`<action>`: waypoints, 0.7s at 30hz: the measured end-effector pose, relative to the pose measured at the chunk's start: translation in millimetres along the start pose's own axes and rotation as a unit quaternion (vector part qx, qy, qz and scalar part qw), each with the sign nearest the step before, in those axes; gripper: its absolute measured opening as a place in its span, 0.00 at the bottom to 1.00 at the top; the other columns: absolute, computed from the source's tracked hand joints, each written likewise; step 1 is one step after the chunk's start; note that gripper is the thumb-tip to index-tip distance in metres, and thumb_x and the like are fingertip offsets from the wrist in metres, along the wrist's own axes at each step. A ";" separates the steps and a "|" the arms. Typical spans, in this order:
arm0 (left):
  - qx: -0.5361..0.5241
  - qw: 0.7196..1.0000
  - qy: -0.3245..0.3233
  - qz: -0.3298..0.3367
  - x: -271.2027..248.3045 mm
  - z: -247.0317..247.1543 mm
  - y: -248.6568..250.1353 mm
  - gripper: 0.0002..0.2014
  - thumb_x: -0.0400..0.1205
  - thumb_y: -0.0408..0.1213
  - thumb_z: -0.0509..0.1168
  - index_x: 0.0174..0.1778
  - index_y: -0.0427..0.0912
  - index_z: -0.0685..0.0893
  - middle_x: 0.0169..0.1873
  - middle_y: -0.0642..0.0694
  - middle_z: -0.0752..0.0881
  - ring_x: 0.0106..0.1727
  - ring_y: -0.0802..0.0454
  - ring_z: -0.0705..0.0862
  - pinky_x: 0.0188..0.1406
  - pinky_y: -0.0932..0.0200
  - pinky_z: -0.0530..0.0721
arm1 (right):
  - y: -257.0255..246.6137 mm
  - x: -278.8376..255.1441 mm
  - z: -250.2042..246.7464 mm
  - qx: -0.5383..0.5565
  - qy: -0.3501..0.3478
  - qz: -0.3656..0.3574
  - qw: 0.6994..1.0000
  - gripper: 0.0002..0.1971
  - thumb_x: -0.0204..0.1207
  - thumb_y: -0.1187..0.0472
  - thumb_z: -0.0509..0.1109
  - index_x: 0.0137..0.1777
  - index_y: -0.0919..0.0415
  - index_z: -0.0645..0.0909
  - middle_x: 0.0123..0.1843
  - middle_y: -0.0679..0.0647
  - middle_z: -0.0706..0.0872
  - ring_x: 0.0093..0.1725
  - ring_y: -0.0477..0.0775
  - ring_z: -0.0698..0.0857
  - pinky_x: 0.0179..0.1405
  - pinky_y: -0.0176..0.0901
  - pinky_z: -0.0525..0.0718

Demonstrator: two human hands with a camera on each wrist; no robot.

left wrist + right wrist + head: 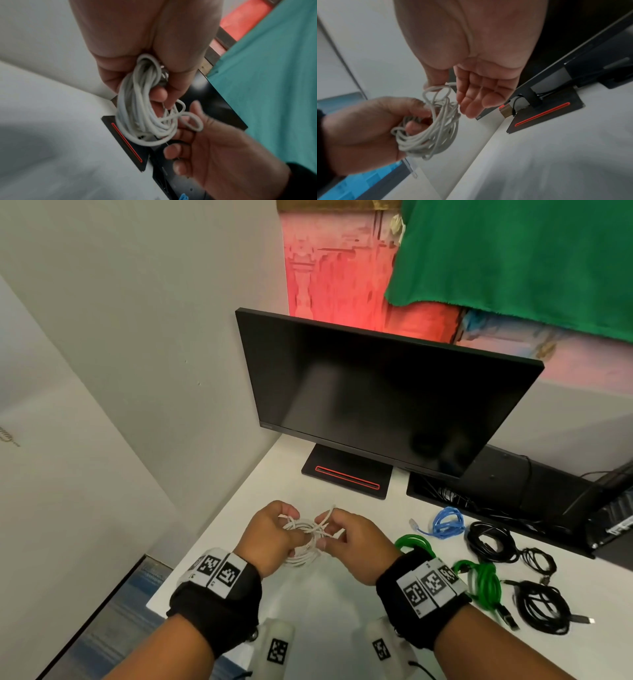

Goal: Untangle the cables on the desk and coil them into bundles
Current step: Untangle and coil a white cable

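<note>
A white cable (pixel 303 542) is wound into a loose coil, held above the white desk (pixel 325 604) in front of me. My left hand (pixel 291 530) grips the coil, fingers curled through its loops (pixel 142 111). My right hand (pixel 325 529) pinches the cable's loose end loop (pixel 436 90) between thumb and fingers, just right of the coil (pixel 433 135). On the desk to the right lie a blue cable bundle (pixel 447 522), green cable bundles (pixel 486 580) and black cable bundles (pixel 489 541).
A dark monitor (pixel 376 392) stands on its red-striped base (pixel 346 470) behind my hands. A black cable tray (pixel 496 484) with wires runs along the desk's back right. A wall closes the left side, and the desk's left edge (pixel 161 597) is near my left wrist.
</note>
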State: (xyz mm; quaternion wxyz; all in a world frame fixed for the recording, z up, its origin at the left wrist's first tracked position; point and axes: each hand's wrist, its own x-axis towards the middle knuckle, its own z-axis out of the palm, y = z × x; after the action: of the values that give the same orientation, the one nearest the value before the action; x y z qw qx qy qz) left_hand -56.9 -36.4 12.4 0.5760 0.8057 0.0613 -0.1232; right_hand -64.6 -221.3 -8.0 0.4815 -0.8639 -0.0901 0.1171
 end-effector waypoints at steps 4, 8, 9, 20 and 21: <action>0.052 0.998 -0.021 0.031 4.3 -3.5 1.5 0.07 0.73 0.27 0.76 0.39 0.41 0.86 0.23 0.51 0.86 0.20 0.58 0.82 0.21 0.67 0.77 | 0.8 4.5 -4.1 0.057 0.041 0.009 0.997 0.05 0.81 0.48 0.71 0.45 0.45 0.86 0.41 0.44 0.89 0.38 0.42 0.88 0.44 0.40 0.85; 0.151 0.985 -0.024 0.084 5.8 1.2 2.2 0.08 0.75 0.36 0.75 0.36 0.52 0.85 0.27 0.56 0.87 0.28 0.63 0.83 0.28 0.72 0.76 | 2.3 14.3 0.2 0.064 0.141 0.043 0.987 0.08 0.79 0.47 0.72 0.47 0.50 0.84 0.41 0.44 0.87 0.39 0.42 0.86 0.39 0.34 0.80; 0.156 0.983 -0.029 0.089 6.2 2.8 2.9 0.07 0.76 0.37 0.75 0.37 0.53 0.84 0.30 0.56 0.87 0.30 0.64 0.83 0.30 0.72 0.76 | 2.8 17.1 1.8 0.070 0.153 0.057 0.984 0.08 0.79 0.47 0.73 0.48 0.50 0.85 0.42 0.44 0.87 0.41 0.43 0.86 0.41 0.37 0.82; 0.190 0.976 -0.017 0.108 17.1 1.4 4.5 0.11 0.77 0.35 0.72 0.39 0.55 0.77 0.32 0.54 0.86 0.30 0.62 0.82 0.28 0.73 0.76 | -6.8 19.3 -4.6 0.440 -0.003 0.110 0.891 0.09 0.76 0.57 0.75 0.52 0.61 0.89 0.47 0.60 0.91 0.42 0.56 0.90 0.44 0.47 0.88; 0.206 0.973 -0.005 0.106 18.8 0.5 4.1 0.11 0.77 0.35 0.71 0.39 0.55 0.77 0.31 0.54 0.85 0.30 0.62 0.82 0.27 0.73 0.75 | -8.1 19.0 -4.8 0.412 -0.027 0.111 0.904 0.15 0.72 0.54 0.77 0.56 0.58 0.88 0.49 0.57 0.92 0.45 0.54 0.90 0.46 0.47 0.87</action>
State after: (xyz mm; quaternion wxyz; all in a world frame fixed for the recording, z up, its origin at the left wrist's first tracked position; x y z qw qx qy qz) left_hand -37.9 -39.0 11.0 0.4075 0.9085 -0.0543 -0.0750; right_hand -45.4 -215.9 -0.8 0.7757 -0.5894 0.0500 0.2201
